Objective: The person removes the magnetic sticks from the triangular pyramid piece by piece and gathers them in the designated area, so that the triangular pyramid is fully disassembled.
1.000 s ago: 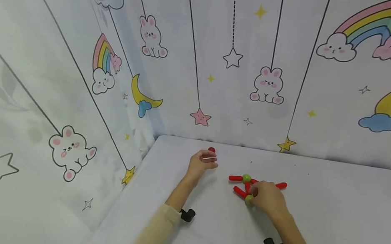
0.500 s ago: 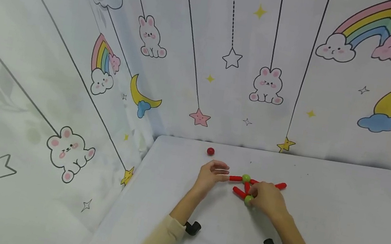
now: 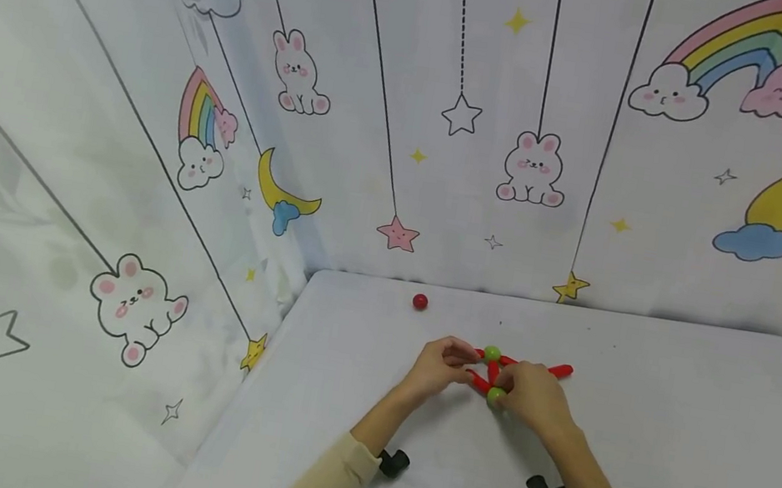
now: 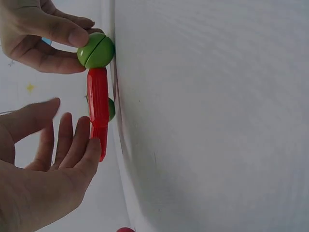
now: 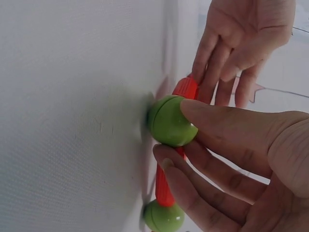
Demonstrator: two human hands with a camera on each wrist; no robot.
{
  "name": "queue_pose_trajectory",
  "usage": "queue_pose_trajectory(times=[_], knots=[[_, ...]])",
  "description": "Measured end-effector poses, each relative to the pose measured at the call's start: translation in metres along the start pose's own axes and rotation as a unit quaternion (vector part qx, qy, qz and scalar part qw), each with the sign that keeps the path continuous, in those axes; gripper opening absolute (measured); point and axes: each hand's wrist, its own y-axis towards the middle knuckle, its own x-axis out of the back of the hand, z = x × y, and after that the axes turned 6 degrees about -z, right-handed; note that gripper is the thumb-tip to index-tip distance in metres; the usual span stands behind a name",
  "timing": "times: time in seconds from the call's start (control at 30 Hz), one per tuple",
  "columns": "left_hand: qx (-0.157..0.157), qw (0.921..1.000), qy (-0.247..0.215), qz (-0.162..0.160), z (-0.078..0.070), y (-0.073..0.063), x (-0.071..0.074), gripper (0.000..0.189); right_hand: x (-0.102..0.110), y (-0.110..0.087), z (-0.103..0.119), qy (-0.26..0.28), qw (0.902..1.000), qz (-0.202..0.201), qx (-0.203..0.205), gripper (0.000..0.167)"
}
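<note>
A toy structure of red rods and green balls lies on the white table. My right hand (image 3: 535,396) pinches the nearer green ball (image 5: 169,123) between thumb and fingers. A grooved red rod (image 4: 98,96) juts out from that ball, towards my left hand (image 3: 443,367). In the left wrist view, the left fingertips touch this rod's free end or lie right beside it, with the thumb held apart. Another red rod (image 3: 493,372) joins the nearer ball to the farther green ball (image 3: 492,354). My left fingers partly cover a further rod on the farther ball.
A single red ball (image 3: 420,301) sits near the table's far edge, left of the structure. The end of a red rod (image 3: 560,370) shows beyond my right hand. A curtain (image 3: 381,108) with printed bears, stars and rainbows hangs behind and at the left.
My left hand has moved from beside the red ball, right and nearer to the structure's left rods. The red ball stays behind. My right hand keeps its pinch on the green ball.
</note>
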Motion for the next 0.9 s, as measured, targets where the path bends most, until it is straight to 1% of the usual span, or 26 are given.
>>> queue_pose_trajectory(times=[0.17,0.33,0.4,0.53,0.7,0.9], knots=[[0.012,0.9992,0.037,-0.006,0.003,0.003,-0.005,0.036,0.001,-0.001,0.001,0.0,1.0,-0.002,0.003,0.02],[0.031,0.9981,0.053,0.004,0.007,0.005,-0.004,0.039,0.0,-0.001,0.0,-0.001,1.0,-0.005,0.006,0.019],[0.039,0.9979,0.051,0.007,0.01,0.006,-0.004,0.038,0.0,-0.001,0.0,-0.001,1.0,-0.004,0.005,0.019],[0.052,0.9982,0.029,0.008,0.012,0.007,-0.002,0.031,0.0,0.0,0.0,-0.001,1.0,-0.003,0.006,0.02],[0.069,0.9974,0.019,-0.005,0.009,0.006,-0.001,0.022,0.001,-0.001,0.002,0.0,1.0,-0.003,0.005,0.02],[0.088,0.9959,0.015,-0.011,0.007,0.004,-0.001,0.025,0.002,-0.001,0.002,0.004,1.0,-0.002,0.0,0.019]])
